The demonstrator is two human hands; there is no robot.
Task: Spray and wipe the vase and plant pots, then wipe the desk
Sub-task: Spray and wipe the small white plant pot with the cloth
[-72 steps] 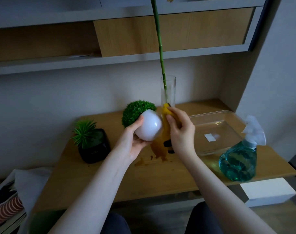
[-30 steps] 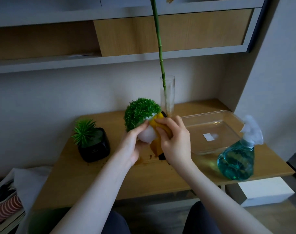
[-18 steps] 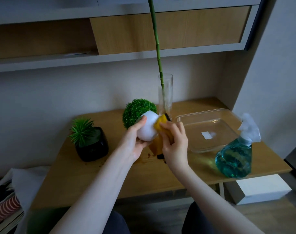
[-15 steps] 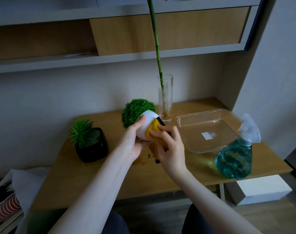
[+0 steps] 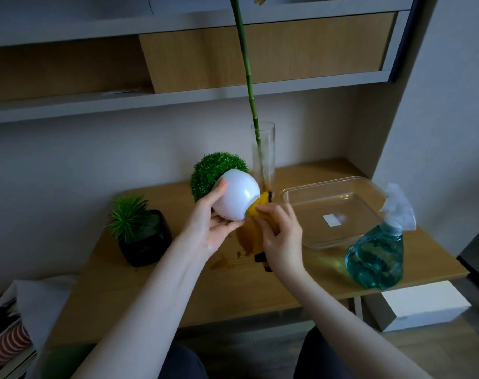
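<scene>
My left hand (image 5: 209,224) holds a round white pot (image 5: 237,198) with a green ball plant (image 5: 215,170), lifted above the wooden desk (image 5: 178,280) and tilted away so its bottom faces me. My right hand (image 5: 282,236) grips a yellow cloth (image 5: 256,227) and presses it against the pot's lower right side. A tall clear glass vase (image 5: 263,151) with a green stem stands behind the pot. A black pot (image 5: 148,242) with a spiky green plant sits at the desk's left. A teal spray bottle (image 5: 377,253) stands at the right front.
A clear rectangular dish (image 5: 309,236) lies between the vase and the spray bottle. Brown stains (image 5: 224,262) mark the desk under my hands. Shelves (image 5: 178,97) hang above. A white box (image 5: 421,305) sits on the floor at right, and stacked items (image 5: 5,346) at left.
The white pot has tipped further back, showing its underside. My right hand slid the yellow cloth from the pot's front down to its lower right edge.
</scene>
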